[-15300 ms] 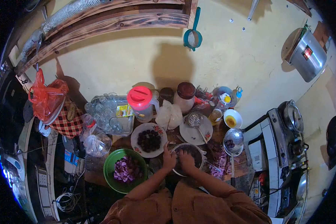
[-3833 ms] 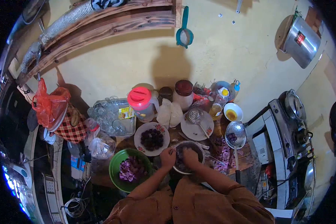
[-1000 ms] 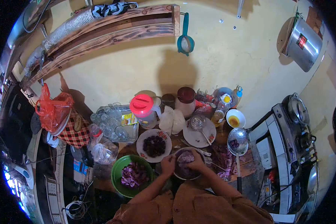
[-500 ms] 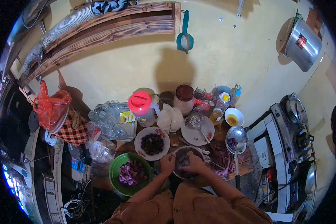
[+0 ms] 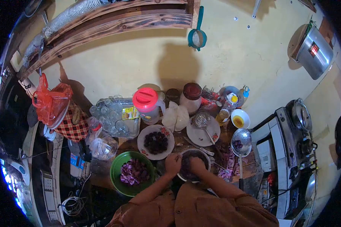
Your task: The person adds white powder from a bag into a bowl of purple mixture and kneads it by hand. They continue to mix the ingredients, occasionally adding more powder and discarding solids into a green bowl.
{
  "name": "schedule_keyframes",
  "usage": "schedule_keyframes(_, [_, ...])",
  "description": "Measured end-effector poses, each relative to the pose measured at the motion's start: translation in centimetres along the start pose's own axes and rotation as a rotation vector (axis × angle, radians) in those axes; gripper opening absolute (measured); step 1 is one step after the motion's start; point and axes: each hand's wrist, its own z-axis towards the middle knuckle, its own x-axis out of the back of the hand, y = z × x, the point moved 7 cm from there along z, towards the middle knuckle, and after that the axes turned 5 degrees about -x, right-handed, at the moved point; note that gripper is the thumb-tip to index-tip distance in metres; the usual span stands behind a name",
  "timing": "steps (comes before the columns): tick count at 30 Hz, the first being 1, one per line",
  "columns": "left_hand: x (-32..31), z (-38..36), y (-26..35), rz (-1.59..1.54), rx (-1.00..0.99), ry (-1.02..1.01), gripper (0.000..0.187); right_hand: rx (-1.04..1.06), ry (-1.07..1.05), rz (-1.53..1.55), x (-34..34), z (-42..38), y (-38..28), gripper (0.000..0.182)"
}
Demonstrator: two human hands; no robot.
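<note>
A round pot (image 5: pixel 207 172) with dark purple contents stands at the table's front edge, close to my body. My left hand (image 5: pixel 173 163) is closed at its left rim and seems to grip it. Inside the pot is my right hand (image 5: pixel 197 166), its fingers down in the dark contents and hidden from view. Left of the pot, a green basin (image 5: pixel 114 177) holds cut purple-pink pieces (image 5: pixel 132 174). Behind it a flowered plate (image 5: pixel 143 151) carries dark round balls (image 5: pixel 155 143).
A skimmer (image 5: pixel 201 121) lies on a white plate (image 5: pixel 195 138). Purple scraps (image 5: pixel 227 162) are strewn right of the pot, beside a long-handled ladle (image 5: pixel 241 140). A pink-lidded pitcher (image 5: pixel 146 104), glasses (image 5: pixel 111 117) and a jar (image 5: pixel 191 100) line the back. The stove (image 5: pixel 291 125) is at right.
My right hand has gone from the pot's upper right side deeper into it. My left hand stays at the left rim. The whole view has shifted slightly.
</note>
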Motion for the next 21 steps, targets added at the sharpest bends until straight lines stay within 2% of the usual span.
schedule_keyframes(1, [0.2,-0.1,0.1,0.011,-0.017,0.005,0.022,0.001,-0.002,-0.001,0.3,0.1,0.0,0.031])
schedule_keyframes(2, [0.5,-0.2,0.1,0.014,-0.019,0.006,0.022,-0.017,-0.090,-0.010,0.2,0.4,0.2,0.034])
schedule_keyframes(3, [0.5,0.0,-0.2,0.068,-0.002,-0.065,0.023,-0.036,-0.171,-0.018,0.2,0.6,0.4,0.037])
schedule_keyframes(4, [0.2,0.3,-0.4,0.120,0.016,-0.135,0.023,-0.035,-0.163,-0.019,0.6,0.5,0.5,0.037])
schedule_keyframes(6, [0.5,0.5,-0.4,0.083,0.005,-0.095,0.023,-0.006,0.166,0.209,3.7,-0.6,0.3,0.042])
schedule_keyframes(7, [0.7,0.2,-0.3,0.049,0.002,-0.063,0.024,-0.009,0.162,0.208,4.2,-1.2,0.2,0.042])
schedule_keyframes(9, [0.2,0.0,-0.6,0.039,0.006,-0.018,0.024,0.167,0.429,0.188,7.1,-3.1,-1.2,0.048])
schedule_keyframes(10, [0.2,0.1,-0.7,0.031,0.000,0.036,0.024,0.160,0.430,0.189,7.5,-3.7,-0.9,0.048])
schedule_keyframes(12, [0.0,0.0,-0.9,0.021,0.004,0.037,0.024,0.358,0.040,0.210,6.1,-4.4,-1.3,0.059])
schedule_keyframes(13, [0.0,0.0,-0.9,0.013,0.015,0.042,0.024,0.355,0.041,0.211,6.7,-4.3,-0.8,0.059])
schedule_keyframes(15, [0.0,0.0,-1.1,0.009,0.014,0.014,0.024,0.090,-0.282,0.572,5.8,-3.5,1.2,0.068])
schedule_keyframes(16, [-0.1,0.1,-1.2,0.006,0.013,-0.010,0.024,0.088,-0.280,0.573,5.6,-3.6,1.1,0.068])
schedule_keyframes(18, [0.3,0.1,-0.4,0.022,0.020,-0.006,0.023,0.194,0.152,0.156,7.4,-3.4,0.0,0.067])
schedule_keyframes(21, [0.4,0.0,0.2,0.034,0.016,0.032,0.023,0.155,0.045,0.012,2.2,-1.7,-0.4,0.065])
